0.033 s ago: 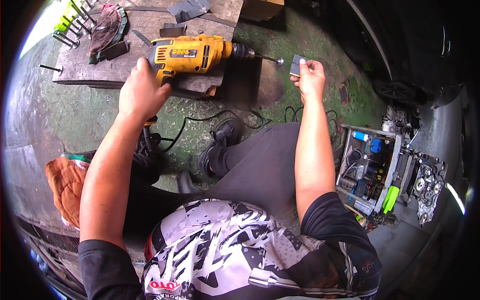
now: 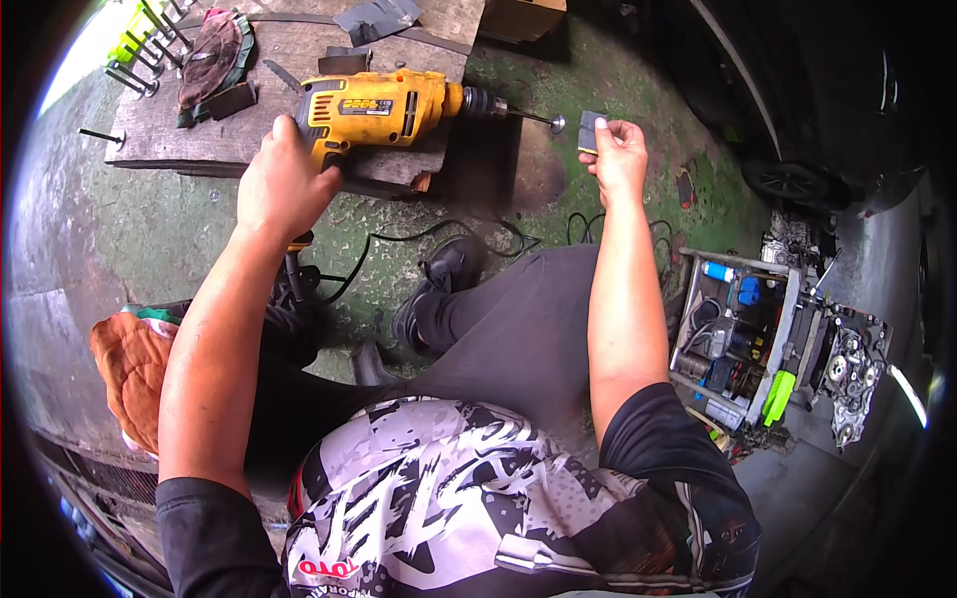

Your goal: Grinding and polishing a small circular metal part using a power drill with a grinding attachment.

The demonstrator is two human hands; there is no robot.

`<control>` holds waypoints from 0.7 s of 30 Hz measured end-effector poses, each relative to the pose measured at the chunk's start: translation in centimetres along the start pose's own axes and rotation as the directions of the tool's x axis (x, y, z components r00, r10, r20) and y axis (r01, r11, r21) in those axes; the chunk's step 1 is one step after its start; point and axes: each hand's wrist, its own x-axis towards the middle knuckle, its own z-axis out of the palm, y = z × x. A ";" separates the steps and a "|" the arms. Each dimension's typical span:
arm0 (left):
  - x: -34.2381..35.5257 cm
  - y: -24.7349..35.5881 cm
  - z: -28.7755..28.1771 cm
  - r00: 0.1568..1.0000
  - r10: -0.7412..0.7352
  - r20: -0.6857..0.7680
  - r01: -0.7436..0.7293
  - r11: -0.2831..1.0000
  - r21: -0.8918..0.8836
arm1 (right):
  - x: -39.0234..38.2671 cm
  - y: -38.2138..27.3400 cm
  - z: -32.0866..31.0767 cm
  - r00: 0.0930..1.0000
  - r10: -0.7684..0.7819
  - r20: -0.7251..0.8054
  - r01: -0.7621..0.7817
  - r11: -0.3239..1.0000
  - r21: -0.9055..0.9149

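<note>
Glare upr L; R side v. dim; edges warped.

The drill (image 2: 377, 108) is yellow and black, the sheet (image 2: 589, 134) seemingly grey, the shirt (image 2: 498, 488) black-and-white patterned.

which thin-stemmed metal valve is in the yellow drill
The thin-stemmed metal valve in the dark chuck of the yellow-and-black drill, its round head toward the right hand; the other valves stand stem-up on the weathered wooden bench.
</note>
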 end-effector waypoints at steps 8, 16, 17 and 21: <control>0.0 0.2 -0.1 1.000 0.005 -0.006 -0.005 1.000 0.009 | 0.2 -0.6 -1.5 0.993 0.110 -0.028 -0.104 0.979 0.178; 0.1 0.2 -0.1 1.000 0.012 -0.002 -0.012 1.000 0.003 | 0.3 -0.7 -2.6 0.972 0.192 0.136 -0.231 0.892 0.388; 0.1 0.0 -0.1 1.000 0.018 -0.008 -0.018 1.000 0.001 | 0.2 -1.0 -2.5 0.971 0.193 0.139 -0.232 0.892 0.387; 0.1 0.1 -0.2 1.000 0.001 0.000 -0.001 1.000 0.007 | -0.1 -1.0 -2.7 0.945 0.073 0.320 -0.267 0.740 0.618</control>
